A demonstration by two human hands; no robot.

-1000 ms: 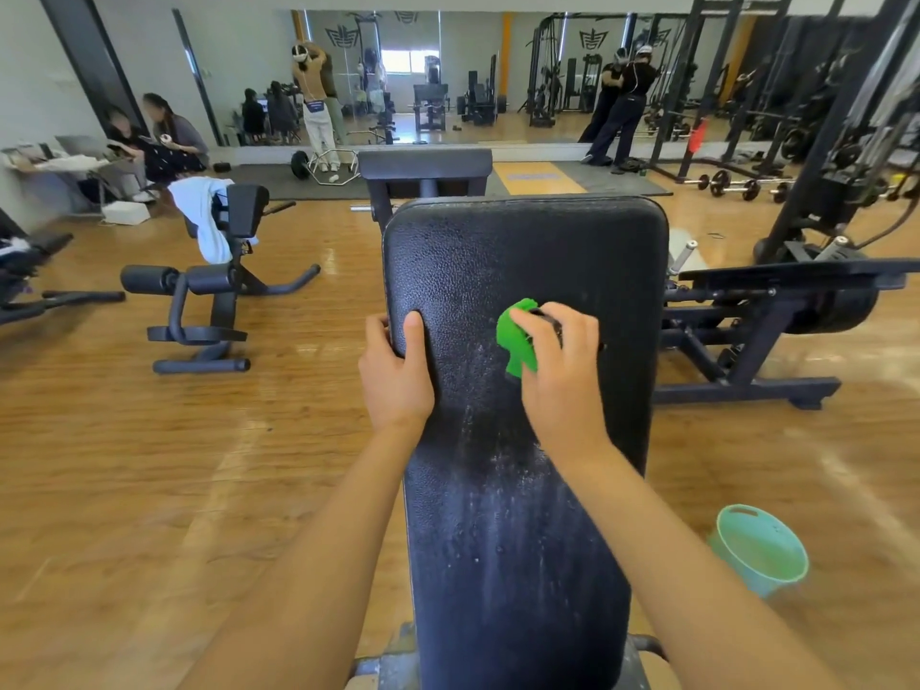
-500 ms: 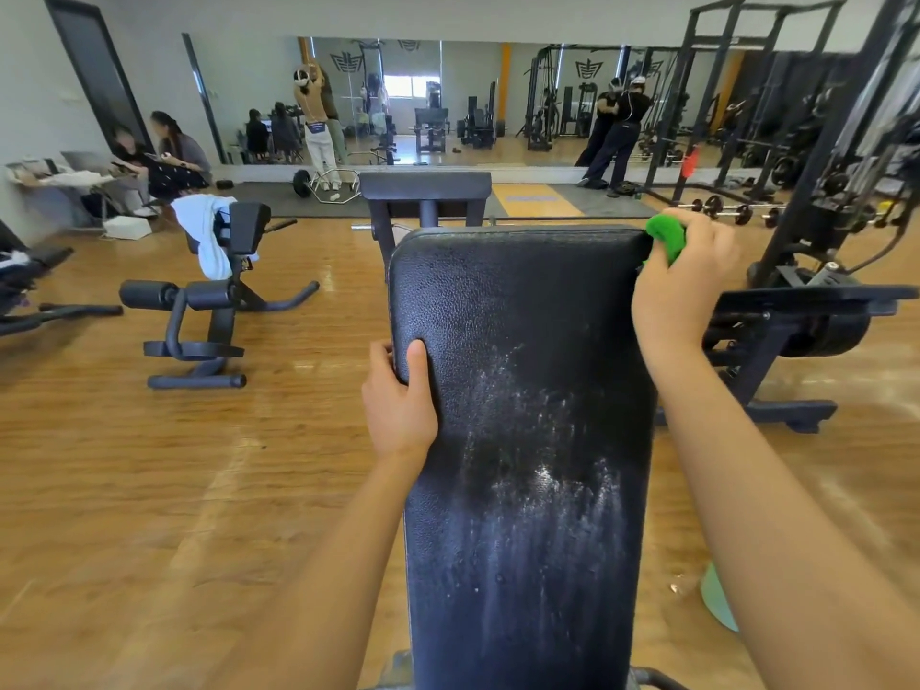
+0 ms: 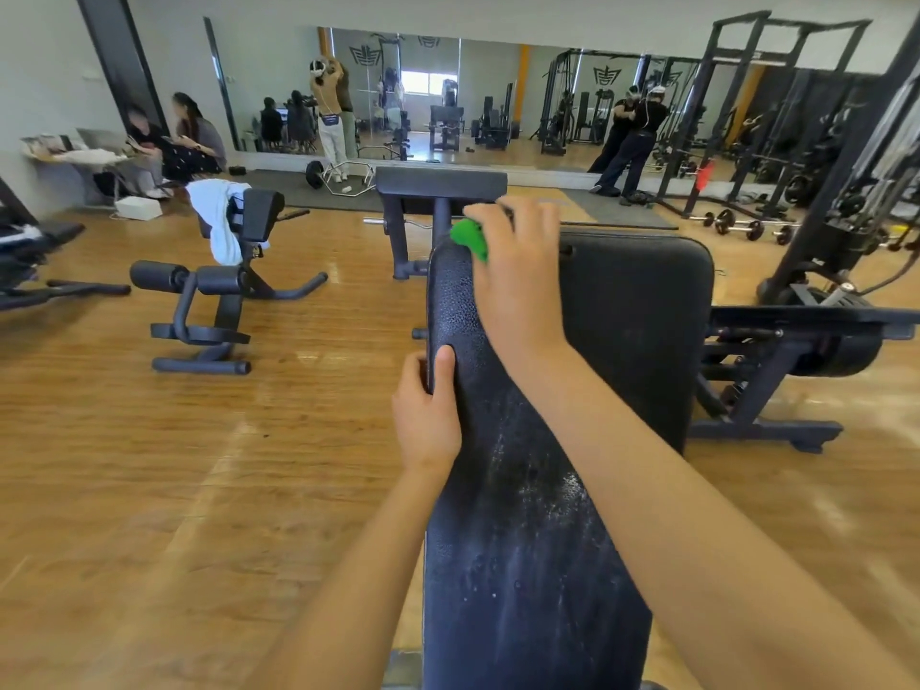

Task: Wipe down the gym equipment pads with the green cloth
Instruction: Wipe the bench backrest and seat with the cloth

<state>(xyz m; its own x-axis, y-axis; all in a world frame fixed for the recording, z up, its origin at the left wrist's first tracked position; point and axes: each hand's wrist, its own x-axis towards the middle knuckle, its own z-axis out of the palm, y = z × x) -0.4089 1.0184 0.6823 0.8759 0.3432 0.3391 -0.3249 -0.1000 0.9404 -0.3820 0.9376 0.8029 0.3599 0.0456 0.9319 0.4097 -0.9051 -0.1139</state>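
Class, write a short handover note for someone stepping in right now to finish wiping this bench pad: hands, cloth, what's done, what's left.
Left hand: grips the pad's left edge, thumb on top.
Right hand: holds the green cloth against the top left corner of the bench pad.
Done: the upper pad looks mostly clean.
Left: whitish specks show on the lower pad; wipe there next.

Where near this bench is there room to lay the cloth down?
Bare: the wood floor between the pad and the towel-draped machine, and the pad's lower stretch between the arms. Crowded: the right side, with a black frame close, and the pad's top, under the right hand and cloth.
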